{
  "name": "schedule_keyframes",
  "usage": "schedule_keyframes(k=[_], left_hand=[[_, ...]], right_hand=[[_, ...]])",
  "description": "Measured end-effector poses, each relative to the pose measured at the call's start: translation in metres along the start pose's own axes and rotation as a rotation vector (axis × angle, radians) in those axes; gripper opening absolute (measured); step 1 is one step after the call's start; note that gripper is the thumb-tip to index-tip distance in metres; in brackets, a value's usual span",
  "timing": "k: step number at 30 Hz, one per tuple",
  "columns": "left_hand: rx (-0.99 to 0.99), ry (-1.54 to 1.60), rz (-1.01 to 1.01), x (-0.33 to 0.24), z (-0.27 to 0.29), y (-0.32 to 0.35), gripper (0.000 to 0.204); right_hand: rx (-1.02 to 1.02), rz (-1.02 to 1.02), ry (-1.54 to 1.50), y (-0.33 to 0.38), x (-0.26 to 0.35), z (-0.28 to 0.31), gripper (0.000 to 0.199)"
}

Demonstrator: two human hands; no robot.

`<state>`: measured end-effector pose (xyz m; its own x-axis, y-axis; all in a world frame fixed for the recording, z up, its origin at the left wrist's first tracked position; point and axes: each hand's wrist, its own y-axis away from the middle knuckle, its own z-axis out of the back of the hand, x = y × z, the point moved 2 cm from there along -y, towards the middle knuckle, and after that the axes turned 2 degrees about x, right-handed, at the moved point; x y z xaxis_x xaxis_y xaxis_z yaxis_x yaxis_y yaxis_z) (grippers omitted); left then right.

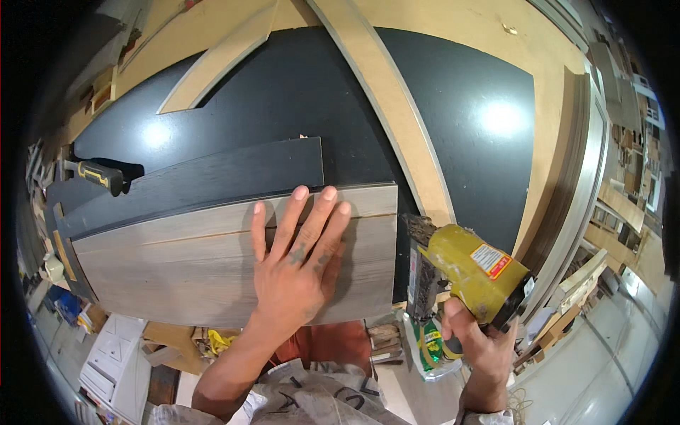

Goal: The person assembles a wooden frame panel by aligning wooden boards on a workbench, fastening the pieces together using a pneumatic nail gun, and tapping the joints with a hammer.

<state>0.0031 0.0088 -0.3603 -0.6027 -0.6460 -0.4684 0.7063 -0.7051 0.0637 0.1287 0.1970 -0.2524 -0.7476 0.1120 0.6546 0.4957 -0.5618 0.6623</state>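
Currently presses the left hand palm down on a grey board, left of the frame's centre, with fingers spread, fingertips near its upper edge and the thumb tucked partly out of sight. Grips a yellow nail gun at lower right with the right hand, wrapped round the handle, thumb in view; cannot make out most of the other fingers. Points the gun's nose up and to the left, just beside the board's right end; cannot tell contact from a narrow gap there.

Has a dark panel along the board's upper edge, and near that panel's left end, at middle left of the frame, a black-and-yellow handle. Shows a glossy black sheet across the upper half, bordered by plywood at the top and right. Carries on that sheet a long pale strip, slanting from top centre down toward the gun, and a shorter strip at upper left. Has slats stacked at the right. Shows at lower left a white drawer unit, and below the gun a green bag, partly hidden. Wears a stained grey shirt, at bottom centre.
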Motion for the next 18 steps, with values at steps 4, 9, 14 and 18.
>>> schedule_keyframes(k=[4,9,14,18], left_hand=[[-0.001,0.021,-0.021,0.002,0.003,0.001,0.055],[0.045,0.098,0.025,0.001,0.0,0.001,0.056],[-0.004,0.123,0.031,0.002,-0.003,0.002,0.059],[-0.001,0.134,0.031,0.003,-0.003,0.003,0.062]], right_hand=[[0.069,0.222,0.419,-0.007,0.015,-0.01,0.022],[0.006,0.091,0.399,-0.011,0.032,-0.019,0.024],[-0.061,-0.089,0.199,-0.011,0.049,-0.027,0.031],[-0.098,-0.029,0.207,-0.011,0.048,-0.03,0.032]])
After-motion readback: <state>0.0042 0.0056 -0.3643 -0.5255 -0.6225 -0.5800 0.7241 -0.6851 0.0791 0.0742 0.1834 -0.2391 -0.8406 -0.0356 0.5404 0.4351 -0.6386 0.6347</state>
